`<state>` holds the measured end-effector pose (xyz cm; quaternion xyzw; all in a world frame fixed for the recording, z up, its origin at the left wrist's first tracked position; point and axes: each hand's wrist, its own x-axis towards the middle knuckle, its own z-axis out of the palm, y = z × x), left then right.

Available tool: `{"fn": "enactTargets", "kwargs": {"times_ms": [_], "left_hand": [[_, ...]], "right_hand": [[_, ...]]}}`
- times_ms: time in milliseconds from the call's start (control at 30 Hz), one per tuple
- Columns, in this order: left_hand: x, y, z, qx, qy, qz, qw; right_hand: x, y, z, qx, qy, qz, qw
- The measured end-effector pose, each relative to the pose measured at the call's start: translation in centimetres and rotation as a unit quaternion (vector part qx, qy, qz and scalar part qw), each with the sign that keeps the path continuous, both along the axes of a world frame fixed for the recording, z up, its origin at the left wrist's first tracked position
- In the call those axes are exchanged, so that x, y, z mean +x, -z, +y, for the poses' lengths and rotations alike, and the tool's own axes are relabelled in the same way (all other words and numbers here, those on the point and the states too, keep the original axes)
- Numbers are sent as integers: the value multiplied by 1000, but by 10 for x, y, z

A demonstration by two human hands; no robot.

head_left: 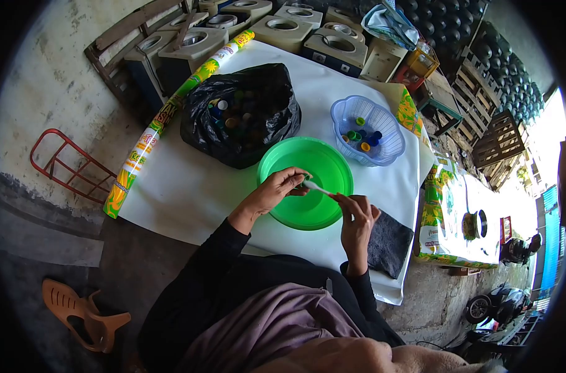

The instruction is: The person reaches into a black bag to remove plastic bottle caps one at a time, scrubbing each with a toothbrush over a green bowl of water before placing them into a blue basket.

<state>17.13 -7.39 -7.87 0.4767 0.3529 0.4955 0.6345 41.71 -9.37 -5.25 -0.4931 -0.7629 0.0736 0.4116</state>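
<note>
Over the green basin [340, 168], my left hand [282, 188] pinches a small bottle cap [306, 178], mostly hidden by the fingers. My right hand [357, 219] grips the handle of a slim white toothbrush [319, 188], whose head is right at the cap. Behind the basin to the left stands an open black plastic bag [202, 133] with many coloured bottle caps [233, 118] in it. A pale blue plastic basket [389, 152] at the back right holds several green, blue and orange caps [365, 147].
A dark cloth [387, 245] lies by my right wrist on the white-covered table [171, 199]. A rolled printed sheet [149, 140] runs along the left edge. Grey machine casings [283, 32] line the back. A brown plastic chair [78, 308] lies at lower left.
</note>
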Motion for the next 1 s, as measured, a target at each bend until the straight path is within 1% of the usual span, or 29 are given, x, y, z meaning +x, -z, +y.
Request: {"fn": "enactTargets", "kwargs": {"times_ms": [33, 167, 200, 300, 400, 500, 567, 633, 667, 767, 800, 867, 900, 967, 1000], "left_hand": [[-1, 0, 1, -1, -4, 14, 1000], [-4, 3, 7, -19, 18, 31, 999], [-4, 3, 7, -29, 10, 29, 999], [-2, 0, 10, -47, -4, 34, 998], [-2, 2, 11, -49, -13, 67, 997], [-2, 2, 16, -41, -20, 95, 994], [-4, -5, 15, -40, -13, 98, 994], [-1, -3, 17, -26, -48, 119, 991], [1, -2, 17, -19, -65, 129, 989], [-5, -11, 17, -49, -34, 131, 990], [-6, -9, 18, -34, -34, 148, 988], [-8, -1, 18, -8, -34, 180, 983], [-9, 2, 18, -4, -42, 167, 985], [-15, 3, 22, 7, -62, 143, 988], [-18, 1, 22, 28, -79, 169, 982]], "right_hand": [[1, 0, 0, -10, -23, -14, 1000], [0, 0, 2, 43, 34, 20, 998], [2, -3, 2, 50, 30, -36, 998], [3, -8, 3, 14, -23, -27, 999], [5, -6, 6, 54, 13, -32, 998], [4, -9, 7, 7, -33, -44, 998], [5, -11, 8, 28, -6, -42, 999], [5, -12, 7, 41, 19, -60, 997], [6, -15, 8, 14, -36, -51, 998], [6, -13, 7, 13, -28, -28, 999], [5, -12, 8, 33, 5, -26, 999], [7, -13, 11, -12, -38, -38, 998], [8, -14, 12, -35, -59, -44, 997], [6, -18, 16, 13, -22, -65, 998], [6, -17, 20, 27, -7, -96, 995]]}}
